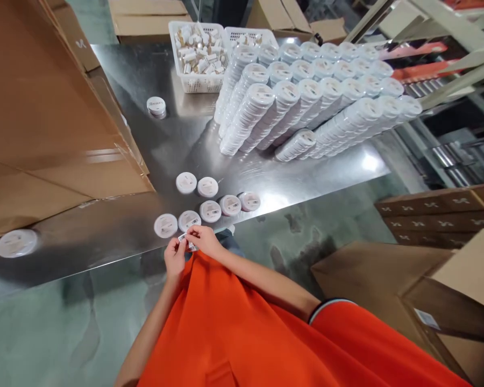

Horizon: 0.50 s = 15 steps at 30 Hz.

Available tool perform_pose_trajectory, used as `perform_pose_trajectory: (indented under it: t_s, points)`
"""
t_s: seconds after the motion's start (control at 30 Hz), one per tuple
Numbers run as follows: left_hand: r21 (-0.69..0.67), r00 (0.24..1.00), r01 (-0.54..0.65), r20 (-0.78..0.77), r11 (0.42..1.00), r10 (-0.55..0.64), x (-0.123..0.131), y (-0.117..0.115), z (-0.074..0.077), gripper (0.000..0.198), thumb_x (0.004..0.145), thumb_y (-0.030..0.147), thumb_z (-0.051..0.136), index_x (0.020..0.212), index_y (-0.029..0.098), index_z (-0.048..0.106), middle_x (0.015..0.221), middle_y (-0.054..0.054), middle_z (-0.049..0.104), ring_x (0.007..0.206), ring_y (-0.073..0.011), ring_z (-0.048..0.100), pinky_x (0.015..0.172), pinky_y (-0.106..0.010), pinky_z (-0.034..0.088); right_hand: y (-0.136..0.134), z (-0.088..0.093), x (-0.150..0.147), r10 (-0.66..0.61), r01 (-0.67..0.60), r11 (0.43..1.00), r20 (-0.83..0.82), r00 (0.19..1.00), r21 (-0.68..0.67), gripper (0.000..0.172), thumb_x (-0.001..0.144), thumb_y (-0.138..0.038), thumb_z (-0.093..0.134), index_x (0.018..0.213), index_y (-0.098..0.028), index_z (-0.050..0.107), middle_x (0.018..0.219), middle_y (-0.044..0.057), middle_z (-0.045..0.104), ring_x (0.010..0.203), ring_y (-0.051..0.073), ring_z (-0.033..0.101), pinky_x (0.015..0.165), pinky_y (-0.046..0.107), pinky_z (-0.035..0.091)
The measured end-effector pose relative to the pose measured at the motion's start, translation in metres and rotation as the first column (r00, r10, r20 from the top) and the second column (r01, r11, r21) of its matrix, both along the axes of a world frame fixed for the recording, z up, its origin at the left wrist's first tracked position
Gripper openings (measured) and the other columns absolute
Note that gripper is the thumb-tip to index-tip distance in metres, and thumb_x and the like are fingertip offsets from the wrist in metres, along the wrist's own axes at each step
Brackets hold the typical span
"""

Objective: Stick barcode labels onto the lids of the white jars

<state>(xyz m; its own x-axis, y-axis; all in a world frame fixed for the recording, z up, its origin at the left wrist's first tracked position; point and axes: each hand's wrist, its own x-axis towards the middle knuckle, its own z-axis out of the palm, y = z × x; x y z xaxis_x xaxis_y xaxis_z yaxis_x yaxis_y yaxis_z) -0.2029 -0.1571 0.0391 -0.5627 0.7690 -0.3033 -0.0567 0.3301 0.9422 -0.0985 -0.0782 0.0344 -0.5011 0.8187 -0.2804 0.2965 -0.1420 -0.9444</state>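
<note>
"What is each hand doing?"

"The left hand is pinching a small printed white label between thumb and fingers, and the right hand is gripping it too, from the three o'clock side. Whether they are holding one piece or two, nobody is telling from here."

"And where is the label sitting?"

"Just above the orange garment, near the edge of the metal table. Five round white containers are forming a curved row from ten o'clock to two o'clock of the hands; two more are lying beyond, at twelve."

"What is standing farther off?"

"Tall stacks of containers are leaning across the view between one and two o'clock. A white basket is holding small white pieces at twelve, one lone container is resting toward eleven, and a big cardboard box is looming at ten."
</note>
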Motion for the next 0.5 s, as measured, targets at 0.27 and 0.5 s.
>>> perform_pose_trajectory:
  t_s: [0.27, 0.5]
  points:
    - [-0.196, 0.953, -0.036, -0.303, 0.98, -0.026, -0.02, -0.011, -0.012, 0.055, 0.078, 0.061, 0.054, 0.043, 0.021, 0.036, 0.041, 0.004, 0.036, 0.045, -0.0094, 0.035, 0.047, -0.025, 0.028, 0.011, -0.007, -0.019, -0.01, 0.003, 0.999, 0.138, 0.99, 0.053, 0.013, 0.079, -0.025, 0.062, 0.071, -0.018, 0.068, 0.069, -0.001, 0.066, 0.067, 0.013, 0.058, 0.066, 0.024, 0.043]
    - [-0.152, 0.615, 0.213, -0.747, 0.965, -0.254, -0.043, -0.023, -0.035, 0.038, 0.091, 0.039, 0.047, 0.061, 0.022, 0.063, 0.104, -0.011, 0.076, 0.103, -0.0251, 0.067, 0.095, -0.04, 0.045, 0.032, -0.012, -0.056, -0.008, -0.067, 0.991, 0.539, 0.842, 0.12, 0.017, 0.085, -0.033, 0.064, 0.087, -0.022, 0.076, 0.096, 0.006, 0.068, 0.094, 0.021, 0.059, 0.08, 0.03, 0.043]
